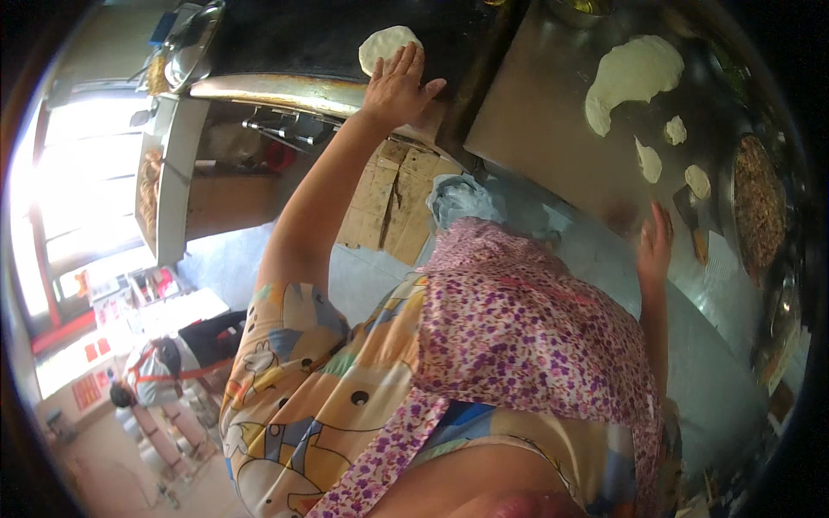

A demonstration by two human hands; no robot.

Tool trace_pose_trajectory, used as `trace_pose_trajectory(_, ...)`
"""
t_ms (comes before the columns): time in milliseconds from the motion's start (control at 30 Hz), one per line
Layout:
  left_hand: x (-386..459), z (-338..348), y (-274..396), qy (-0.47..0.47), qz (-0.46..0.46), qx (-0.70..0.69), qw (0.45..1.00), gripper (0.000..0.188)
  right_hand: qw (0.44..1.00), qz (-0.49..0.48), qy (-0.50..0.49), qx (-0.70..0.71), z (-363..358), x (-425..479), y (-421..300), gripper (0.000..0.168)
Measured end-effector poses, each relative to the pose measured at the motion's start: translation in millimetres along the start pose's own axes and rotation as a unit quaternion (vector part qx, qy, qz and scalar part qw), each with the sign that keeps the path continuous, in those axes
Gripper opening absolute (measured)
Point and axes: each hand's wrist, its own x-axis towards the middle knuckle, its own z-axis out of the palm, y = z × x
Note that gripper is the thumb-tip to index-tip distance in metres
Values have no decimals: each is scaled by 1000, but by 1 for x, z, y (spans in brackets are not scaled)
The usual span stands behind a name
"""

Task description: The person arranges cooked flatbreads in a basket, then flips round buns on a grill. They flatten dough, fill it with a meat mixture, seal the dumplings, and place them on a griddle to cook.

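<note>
My left hand (398,84) lies with spread fingers over the near edge of a flat round of dough (387,48) on a black griddle (285,39). My right hand (656,243) is held by the edge of a metal worktop (537,110), fingers extended, with nothing seen in it. Ahead of that hand are a large piece of dough (638,71) and small dough pieces (649,162). A scraper with a wooden handle (699,247) lies just right of it, close to a metal tray of minced filling (759,201).
A metal bowl (188,61) stands at the griddle's left end. Flattened cardboard (388,201) covers part of the floor below the griddle. A bowl with yellow oil (583,10) is at the worktop's far edge. A person (155,369) is at the lower left, by a table.
</note>
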Motion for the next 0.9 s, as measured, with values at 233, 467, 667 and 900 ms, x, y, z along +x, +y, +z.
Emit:
trace_pose_trajectory(233, 40, -19, -111, -59, -151, -121, 979, 69, 995, 95, -34, 24, -19, -9, -20, 39)
trace_pose_trajectory(467, 45, -13, -162, -35, -187, -79, 979, 74, 989, 121, -25, 85, -21, -14, -52, 39)
trace_pose_trajectory(667, 31, -23, -175, -37, -161, -75, 983, 73, 994, 87, -51, 45, -37, -16, -70, 39)
trace_pose_trajectory(900, 58, 6, -225, -78, -19, 57, 995, 63, 990, 124, -52, -28, -59, 12, -72, 40)
